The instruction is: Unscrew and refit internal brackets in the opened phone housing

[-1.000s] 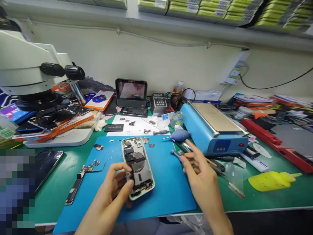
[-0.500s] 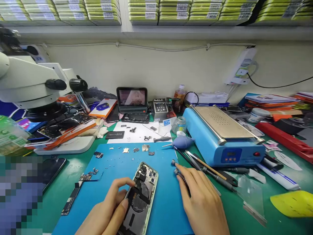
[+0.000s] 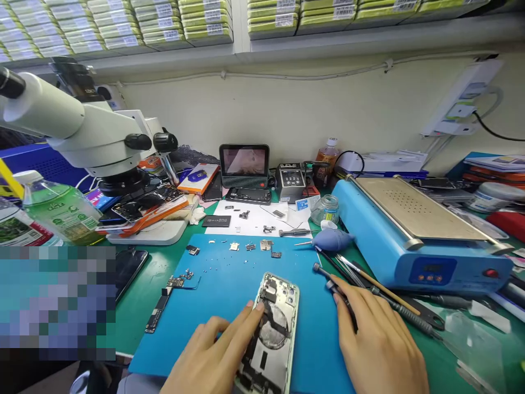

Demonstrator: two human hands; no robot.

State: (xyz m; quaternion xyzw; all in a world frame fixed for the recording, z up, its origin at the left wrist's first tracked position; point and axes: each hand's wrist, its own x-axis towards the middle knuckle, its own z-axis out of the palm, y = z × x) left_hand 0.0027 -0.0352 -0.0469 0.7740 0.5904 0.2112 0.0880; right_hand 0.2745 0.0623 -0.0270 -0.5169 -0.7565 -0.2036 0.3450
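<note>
An opened phone housing (image 3: pixel 279 339) with a pale green frame lies tilted on the blue mat (image 3: pixel 221 301). My left hand (image 3: pixel 217 350) holds its left edge, with the fingertips over the rim beside the black flex cable inside. To the right, my right hand (image 3: pixel 377 334) is closed around slim dark screwdrivers (image 3: pixel 322 269); two knob ends stick out past the fingers, and their other ends are hidden. A long logic board (image 3: pixel 158 312) lies on the mat's left side. Small metal shields (image 3: pixel 266 245) and tiny screws are spread along the upper mat.
A blue heating plate machine (image 3: pixel 426 262) stands at the right, with a blue air blower (image 3: pixel 333 239) and a wooden-handled tool (image 3: pixel 385 287) near it. A microscope (image 3: pixel 106 137) overhangs the left. Behind the mat are a black battery (image 3: pixel 216 221), a glass jar (image 3: pixel 325 210) and a small screen (image 3: pixel 245 163).
The view has swung left, so everything sits further right. My left fingers have straightened and now rest along the housing's edge, where they were curled before. My right hand keeps the screwdrivers.
</note>
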